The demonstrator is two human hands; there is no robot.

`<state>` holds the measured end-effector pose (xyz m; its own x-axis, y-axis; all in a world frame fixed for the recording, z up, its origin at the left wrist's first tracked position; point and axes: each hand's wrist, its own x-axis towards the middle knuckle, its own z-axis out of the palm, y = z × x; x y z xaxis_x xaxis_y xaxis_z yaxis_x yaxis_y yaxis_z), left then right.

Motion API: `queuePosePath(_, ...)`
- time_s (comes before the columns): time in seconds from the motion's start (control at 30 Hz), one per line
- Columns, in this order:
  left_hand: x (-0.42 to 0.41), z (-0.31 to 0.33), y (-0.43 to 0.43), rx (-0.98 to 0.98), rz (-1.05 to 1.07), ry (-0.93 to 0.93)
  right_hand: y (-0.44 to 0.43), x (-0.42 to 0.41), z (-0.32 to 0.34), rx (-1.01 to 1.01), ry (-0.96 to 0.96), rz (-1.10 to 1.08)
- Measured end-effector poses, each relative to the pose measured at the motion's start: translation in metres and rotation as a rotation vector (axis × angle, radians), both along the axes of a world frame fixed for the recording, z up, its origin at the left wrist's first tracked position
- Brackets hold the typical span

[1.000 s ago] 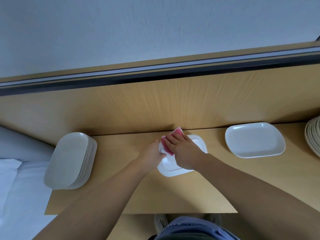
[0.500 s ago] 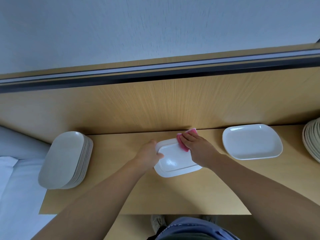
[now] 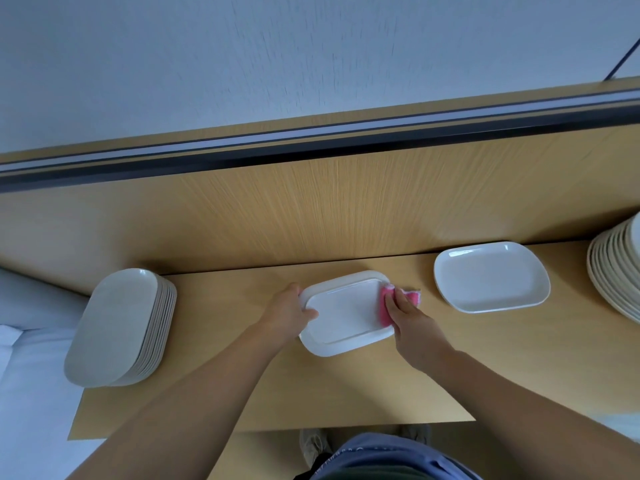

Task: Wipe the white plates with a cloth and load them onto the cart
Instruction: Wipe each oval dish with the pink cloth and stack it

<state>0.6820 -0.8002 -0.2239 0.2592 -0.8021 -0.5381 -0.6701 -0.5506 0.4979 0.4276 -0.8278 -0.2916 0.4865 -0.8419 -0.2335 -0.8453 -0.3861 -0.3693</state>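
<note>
A white rectangular plate (image 3: 346, 313) lies on the wooden table (image 3: 485, 368) in front of me. My left hand (image 3: 285, 315) grips its left rim, thumb over the edge. My right hand (image 3: 412, 320) presses a pink cloth (image 3: 386, 304) against the plate's right rim, with part of the cloth hanging past the edge. A second single white plate (image 3: 490, 276) sits to the right, face up. A stack of several white plates (image 3: 119, 329) stands at the left end of the table.
Another stack of several cream plates (image 3: 614, 271) is cut off by the right edge. A wooden back panel (image 3: 329, 209) rises behind the table. White fabric (image 3: 27, 393) lies left of the table. My shoe (image 3: 313, 445) shows below the front edge.
My right hand slid the pink cloth from the plate's upper left across to its right rim. My left hand kept hold of the left rim, and the plate turned a little.
</note>
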Motion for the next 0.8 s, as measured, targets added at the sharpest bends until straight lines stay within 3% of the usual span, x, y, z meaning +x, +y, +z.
queuePosePath(0.33,0.009,0.002,0.017,-0.052,-0.165,0.097,-0.005,-0.009,0.003,-0.009,-0.072,0.087)
queuePosePath(0.53,0.012,-0.008,0.037,0.003,-0.131,0.205,-0.023,-0.003,0.007,0.075,0.016,0.107)
queuePosePath(0.8,-0.009,-0.005,0.046,-0.111,-0.004,0.155,0.001,0.019,0.012,0.161,0.037,-0.112)
